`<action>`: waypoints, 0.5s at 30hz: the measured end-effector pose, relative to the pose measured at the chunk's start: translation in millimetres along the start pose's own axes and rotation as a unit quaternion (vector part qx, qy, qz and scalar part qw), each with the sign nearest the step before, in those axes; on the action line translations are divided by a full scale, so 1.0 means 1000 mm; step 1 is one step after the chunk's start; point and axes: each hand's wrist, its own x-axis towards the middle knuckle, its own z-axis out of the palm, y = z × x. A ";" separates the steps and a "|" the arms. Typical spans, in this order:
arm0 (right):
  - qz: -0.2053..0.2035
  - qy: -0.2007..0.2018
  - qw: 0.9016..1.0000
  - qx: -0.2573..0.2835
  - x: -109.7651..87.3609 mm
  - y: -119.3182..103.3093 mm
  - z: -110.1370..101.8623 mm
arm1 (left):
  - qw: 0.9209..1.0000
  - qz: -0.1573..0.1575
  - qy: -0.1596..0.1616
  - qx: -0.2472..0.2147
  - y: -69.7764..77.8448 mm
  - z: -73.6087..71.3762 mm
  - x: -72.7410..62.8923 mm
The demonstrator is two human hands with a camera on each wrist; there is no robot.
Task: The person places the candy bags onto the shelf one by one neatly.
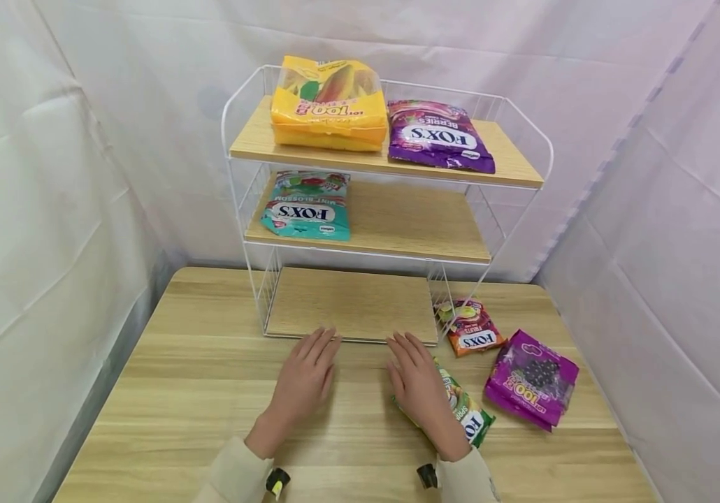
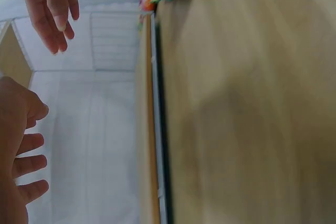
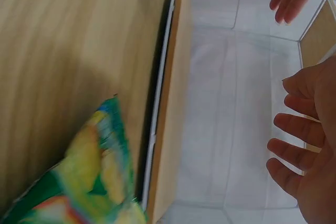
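Note:
My left hand (image 1: 303, 374) is in front of the bottom shelf's left half, fingers extended and holding nothing. Level with it on the right, my right hand (image 1: 419, 381) is likewise empty, its fingers straight and slightly spread in the right wrist view. Both hands are raised off the table in the wrist views. Partly hidden beneath the right hand and forearm lies a green Fox's candy bag (image 1: 472, 419), whose corner also shows in the right wrist view. Nearest the fingertips is the bare wooden bottom shelf (image 1: 354, 304) of a white wire rack.
A yellow candy bag (image 1: 328, 105) and a purple Fox's bag (image 1: 438, 136) occupy the top shelf. On the middle shelf's left lies a teal Fox's bag (image 1: 310, 206). Right of the rack are an orange-red Fox's bag (image 1: 470, 327) and a purple grape candy bag (image 1: 533, 381). White cloth walls (image 1: 668, 335) surround the table.

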 end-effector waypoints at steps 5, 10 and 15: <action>0.032 -0.003 0.999 0.004 -0.018 0.008 0.003 | 1.000 -0.004 -0.017 -0.015 0.016 0.013 -0.012; 0.099 -0.014 0.995 0.003 -0.038 0.014 0.005 | 0.999 -0.010 -0.048 -0.011 0.030 0.025 -0.020; 0.138 -0.019 0.990 -0.014 -0.058 0.023 0.005 | 0.997 -0.017 -0.079 -0.015 0.040 0.033 -0.025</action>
